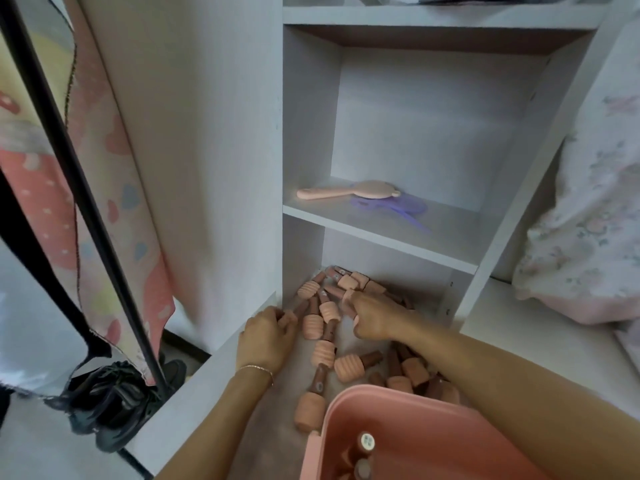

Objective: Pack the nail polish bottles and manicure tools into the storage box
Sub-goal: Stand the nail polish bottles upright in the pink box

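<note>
Both grips, left hand [268, 332] and right hand [372, 317], clutch nail polish bottles [325, 351]; pink storage box [398, 417] nearest, hairbrush [346, 192] shelved beyond.

Bottles [325, 353] behind box [398, 438].
</note>
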